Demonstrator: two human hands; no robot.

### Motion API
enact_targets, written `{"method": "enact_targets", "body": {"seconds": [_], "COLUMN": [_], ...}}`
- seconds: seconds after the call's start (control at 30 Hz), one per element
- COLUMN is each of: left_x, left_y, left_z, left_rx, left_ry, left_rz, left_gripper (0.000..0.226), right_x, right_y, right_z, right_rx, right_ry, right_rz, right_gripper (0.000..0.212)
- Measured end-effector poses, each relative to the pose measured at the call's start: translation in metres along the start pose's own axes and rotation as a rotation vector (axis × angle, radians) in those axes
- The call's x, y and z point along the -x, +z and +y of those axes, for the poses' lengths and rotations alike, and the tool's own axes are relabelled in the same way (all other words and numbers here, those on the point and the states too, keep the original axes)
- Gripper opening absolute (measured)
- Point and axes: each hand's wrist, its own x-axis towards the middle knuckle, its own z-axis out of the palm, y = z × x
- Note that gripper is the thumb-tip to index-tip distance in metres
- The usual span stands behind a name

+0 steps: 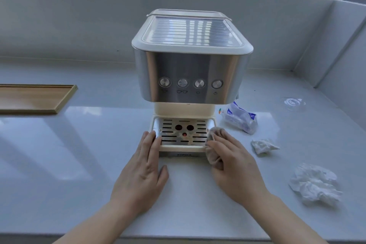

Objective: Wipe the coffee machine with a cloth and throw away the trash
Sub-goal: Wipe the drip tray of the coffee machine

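Here, the right hand [233, 166] presses a bunched cloth [213, 144] on the coffee machine [190, 69] drip tray [184, 130]; the left hand [142, 172] lies flat, fingers apart, steadying the tray's left edge.

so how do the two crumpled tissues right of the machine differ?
The near tissue is the bigger wad, loose and spread out; the far tissue is smaller and tighter. The far tissue lies closer to the coffee machine and the right hand; the near tissue sits further right. Both are white, crumpled, untouched on the counter.
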Motion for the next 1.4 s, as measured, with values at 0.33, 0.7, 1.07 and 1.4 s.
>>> {"method": "enact_targets", "body": {"seconds": [0.33, 0.7, 1.07, 1.4], "left_x": [0.0, 0.004, 0.004, 0.004], "left_y": [-0.002, -0.006, -0.006, -0.005], "left_z": [-0.004, 0.0, 0.002, 0.003], "left_rx": [0.025, 0.031, 0.06, 0.036], "left_ry": [-0.003, -0.026, -0.049, -0.045], "left_rz": [-0.008, 0.005, 0.018, 0.02], "left_gripper": [0.073, 0.075, 0.074, 0.073], "right_x": [-0.017, -0.01, -0.03, -0.064], "right_y": [0.014, 0.017, 0.0, -0.002], "right_z": [-0.044, -0.038, -0.007, 0.004], "right_rx": [0.047, -0.025, -0.033, 0.026], "right_ry": [-0.104, -0.095, 0.137, 0.194], "right_rz": [-0.216, -0.112, -0.099, -0.201], "right_gripper": [0.051, 0.035, 0.023, 0.028]}}
